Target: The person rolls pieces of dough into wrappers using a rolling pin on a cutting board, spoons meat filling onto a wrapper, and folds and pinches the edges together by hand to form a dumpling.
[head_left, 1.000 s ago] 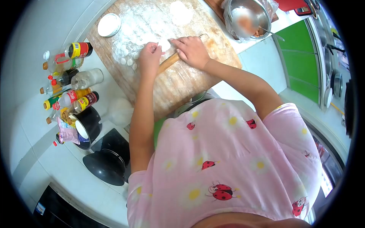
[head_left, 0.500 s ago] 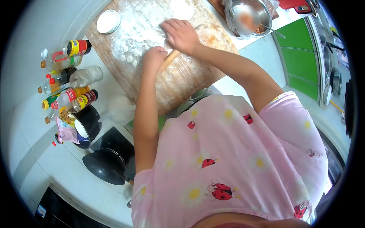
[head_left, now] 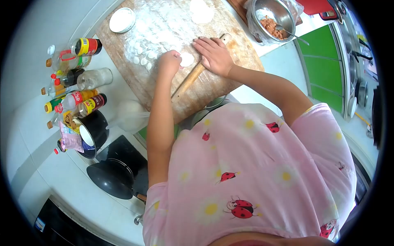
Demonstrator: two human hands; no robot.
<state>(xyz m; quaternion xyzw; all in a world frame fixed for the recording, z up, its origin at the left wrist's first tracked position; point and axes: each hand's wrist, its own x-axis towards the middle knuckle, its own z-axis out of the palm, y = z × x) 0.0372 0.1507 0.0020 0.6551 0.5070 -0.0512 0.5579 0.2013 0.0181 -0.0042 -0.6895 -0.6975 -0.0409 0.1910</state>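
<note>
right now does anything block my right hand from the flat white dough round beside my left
Nothing visible does; only floured brown wooden board shows between your right hand and that flat white dough round.

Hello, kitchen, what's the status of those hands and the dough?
Left hand curled at edge of dough disc, grip unclear. Right hand laid over rolling pin. Disc on floured board; nothing seen between disc and pin.

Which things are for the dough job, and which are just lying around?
Dough job:
- rolling pin, under the right hand
- dough round
- small dough pieces
- floury board
- metal bowl of reddish mixture, probably

Lying around, it seems:
- bottles
- black wok
- pink packet
</note>
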